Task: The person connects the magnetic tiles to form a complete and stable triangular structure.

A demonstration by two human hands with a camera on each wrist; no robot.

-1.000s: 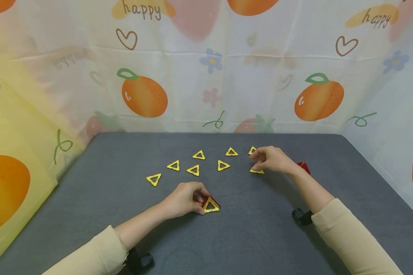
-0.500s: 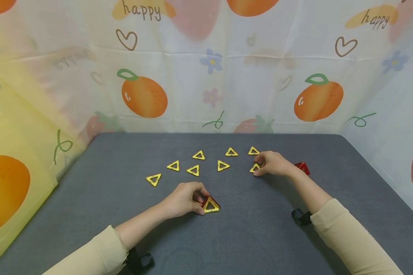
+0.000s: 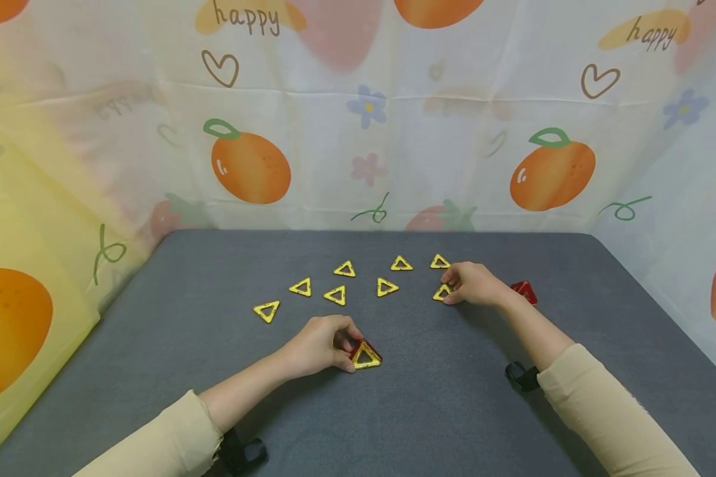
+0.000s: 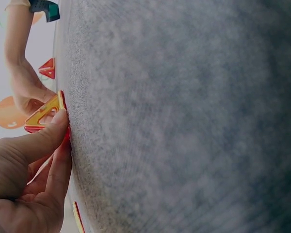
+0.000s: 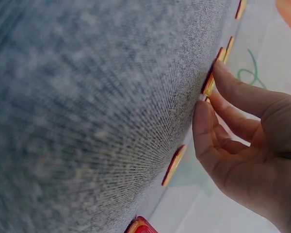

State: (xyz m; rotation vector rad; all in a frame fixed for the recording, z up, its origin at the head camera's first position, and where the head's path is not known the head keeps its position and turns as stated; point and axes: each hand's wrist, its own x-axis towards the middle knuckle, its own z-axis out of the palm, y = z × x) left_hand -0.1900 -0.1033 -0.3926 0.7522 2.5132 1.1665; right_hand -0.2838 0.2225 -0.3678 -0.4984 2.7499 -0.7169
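My left hand [image 3: 319, 346] holds a small pyramid of triangular magnetic tiles [image 3: 366, 365] on the grey table, thumb at its near left corner. One yellow face and a red one show; the left wrist view has the thumb against the pyramid [image 4: 35, 119]. Further back and to the right, my right hand [image 3: 476, 283] has thumb and fingers at a yellow triangular magnetic tile [image 3: 438, 296] lying flat. From the right wrist, the thumb meets the edge of this tile [image 5: 211, 77], with the fingers on its other side, partly hidden.
Several yellow triangular tiles lie spread across the back of the table [image 3: 173, 331], including one [image 3: 266, 318] at far left. A red pyramid [image 3: 526, 292] stands behind the right wrist. A printed curtain [image 3: 394, 152] rises beyond the table.
My right hand has drawn slightly nearer, uncovering the rear yellow tile, and the tile at its fingers has shifted a little. The left hand and its pyramid stay in place.
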